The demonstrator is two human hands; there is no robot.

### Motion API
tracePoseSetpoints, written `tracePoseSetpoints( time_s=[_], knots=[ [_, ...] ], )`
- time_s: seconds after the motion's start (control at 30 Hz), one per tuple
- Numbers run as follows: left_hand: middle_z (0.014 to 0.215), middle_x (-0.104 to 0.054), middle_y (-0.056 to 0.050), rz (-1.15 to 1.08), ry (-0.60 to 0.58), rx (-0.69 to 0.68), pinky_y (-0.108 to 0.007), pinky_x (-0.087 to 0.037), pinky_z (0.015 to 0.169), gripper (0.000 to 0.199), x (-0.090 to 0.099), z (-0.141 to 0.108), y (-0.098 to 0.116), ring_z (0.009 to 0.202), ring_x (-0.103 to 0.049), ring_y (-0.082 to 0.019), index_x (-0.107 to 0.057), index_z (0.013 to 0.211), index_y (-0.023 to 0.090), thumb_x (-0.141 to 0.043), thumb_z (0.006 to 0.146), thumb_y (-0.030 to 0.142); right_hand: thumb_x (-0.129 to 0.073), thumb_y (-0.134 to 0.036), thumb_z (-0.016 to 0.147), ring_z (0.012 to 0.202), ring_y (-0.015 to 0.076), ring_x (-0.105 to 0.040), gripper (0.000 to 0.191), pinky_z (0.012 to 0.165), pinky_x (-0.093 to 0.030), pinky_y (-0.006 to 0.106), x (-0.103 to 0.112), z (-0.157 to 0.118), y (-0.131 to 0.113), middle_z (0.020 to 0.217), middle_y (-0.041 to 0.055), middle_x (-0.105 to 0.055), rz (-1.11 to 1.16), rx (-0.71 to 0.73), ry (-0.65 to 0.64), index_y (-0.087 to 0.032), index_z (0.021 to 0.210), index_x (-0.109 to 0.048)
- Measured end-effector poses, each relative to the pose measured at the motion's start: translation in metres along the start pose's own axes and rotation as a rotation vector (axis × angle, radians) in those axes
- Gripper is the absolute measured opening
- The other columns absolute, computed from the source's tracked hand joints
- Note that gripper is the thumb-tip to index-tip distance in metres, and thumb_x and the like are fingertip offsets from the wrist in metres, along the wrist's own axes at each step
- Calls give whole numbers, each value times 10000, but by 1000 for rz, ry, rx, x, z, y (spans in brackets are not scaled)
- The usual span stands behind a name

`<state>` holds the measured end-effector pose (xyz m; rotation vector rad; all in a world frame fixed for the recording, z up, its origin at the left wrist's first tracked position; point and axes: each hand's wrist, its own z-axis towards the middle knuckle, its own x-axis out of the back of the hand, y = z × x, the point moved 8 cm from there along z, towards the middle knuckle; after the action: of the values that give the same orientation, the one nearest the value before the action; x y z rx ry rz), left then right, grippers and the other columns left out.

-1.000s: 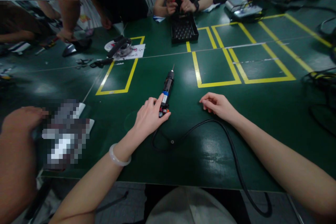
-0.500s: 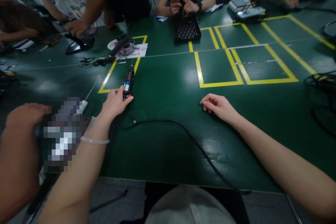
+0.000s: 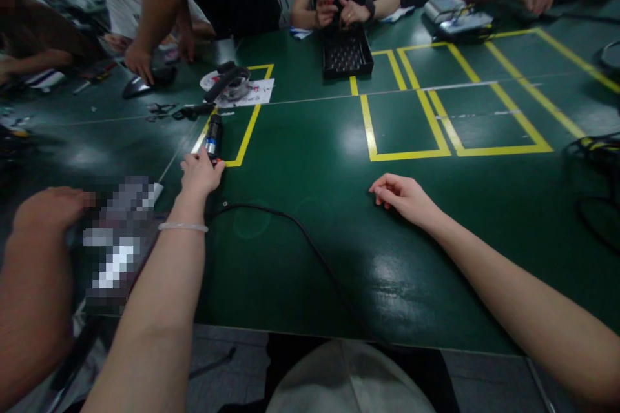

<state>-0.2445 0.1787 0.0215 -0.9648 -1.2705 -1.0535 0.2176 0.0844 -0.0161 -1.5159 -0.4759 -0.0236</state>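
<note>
Left hand (image 3: 200,175) at 10 o'clock, fingers apparently clamped on electric screwdriver (image 3: 212,136), steadying it flat on surface (image 3: 310,206); right hand (image 3: 404,197) rested empty, fingers loosely curled together.

Green table (image 3: 310,181) with screwdriver (image 3: 213,135), tray (image 3: 347,55)

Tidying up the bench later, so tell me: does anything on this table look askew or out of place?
Mildly. The electric screwdriver under the left hand lies across the yellow tape outline, not inside it, and its black cord snakes loose across the green table and off the near edge. The right hand rests empty. No spill or damage shows.
</note>
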Motion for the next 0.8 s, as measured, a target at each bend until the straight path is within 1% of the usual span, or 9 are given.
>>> tracePoseSetpoints(
  time_s=[0.1, 0.17, 0.23, 0.3, 0.4, 0.47, 0.6, 0.67, 0.8],
  knots=[
    [1396, -350, -227, 4, 13, 3, -580, -405, 974, 654, 1, -3, 3, 1250, -381, -384, -238, 1445, 65, -378, 1001, 524, -582, -365, 895, 577, 126, -552, 220, 555, -453, 254, -1, 0, 0, 680, 18, -631, -4, 3, -6, -152, 903, -640],
    [1400, -352, -249, 6, 22, 7, -590, -405, 969, 701, 2, -4, 4, 1255, -389, -406, -239, 1458, 41, -395, 986, 535, -576, -368, 897, 581, 129, -556, 226, 558, -456, 257, -2, 0, 0, 680, 18, -631, -13, 2, -5, -152, 907, -640],
    [1390, -370, -268, 7, 32, 21, -588, -414, 958, 716, 4, -1, 4, 1249, -408, -420, -287, 1444, 22, -406, 971, 547, -570, -370, 900, 581, 130, -558, 230, 561, -457, 260, -2, 0, 0, 684, 19, -634, -28, 2, -2, -152, 911, -641],
    [1367, -400, -284, 8, 42, 50, -579, -422, 943, 683, 5, 2, 2, 1239, -428, -425, -357, 1411, 15, -387, 970, 534, -564, -368, 905, 582, 130, -559, 229, 564, -457, 260, -1, 0, 0, 688, 21, -637, -41, 5, 1, -154, 912, -642],
    [1346, -425, -293, -4, 60, 73, -577, -421, 931, 629, 6, 4, 2, 1246, -437, -434, -428, 1392, 41, -326, 975, 501, -565, -367, 906, 582, 131, -561, 225, 565, -456, 259, -1, 0, 0, 691, 21, -640, -48, 8, -2, -157, 916, -644],
    [1338, -438, -294, -14, 69, 57, -583, -418, 933, 621, 6, -1, 7, 1249, -442, -440, -446, 1395, 59, -309, 970, 491, -568, -367, 904, 582, 132, -563, 223, 564, -455, 260, -1, 1, 1, 696, 23, -644, -50, 6, -4, -158, 918, -646],
    [1275, -496, -280, 10, 62, -5, -567, -445, 918, 601, 7, -27, 32, 1198, -493, -428, -463, 1381, 73, -320, 960, 478, -570, -362, 900, 583, 135, -568, 214, 562, -458, 259, -1, 2, 1, 694, 26, -650, -55, 4, 3, -162, 910, -645],
    [1248, -517, -260, 34, 55, -51, -536, -473, 895, 588, 8, -46, 50, 1173, -511, -415, -460, 1381, 86, -326, 961, 474, -568, -357, 900, 583, 136, -569, 210, 563, -459, 260, -1, 2, 1, 695, 29, -653, -60, 4, 8, -162, 908, -644],
    [1244, -515, -235, 40, 30, -185, -486, -510, 855, 578, 10, -87, 97, 1134, -532, -377, -413, 1422, 98, -325, 980, 459, -561, -358, 905, 587, 141, -572, 216, 571, -463, 267, -2, 2, 0, 695, 32, -651, -60, 9, 6, -158, 910, -642]
  ],
)
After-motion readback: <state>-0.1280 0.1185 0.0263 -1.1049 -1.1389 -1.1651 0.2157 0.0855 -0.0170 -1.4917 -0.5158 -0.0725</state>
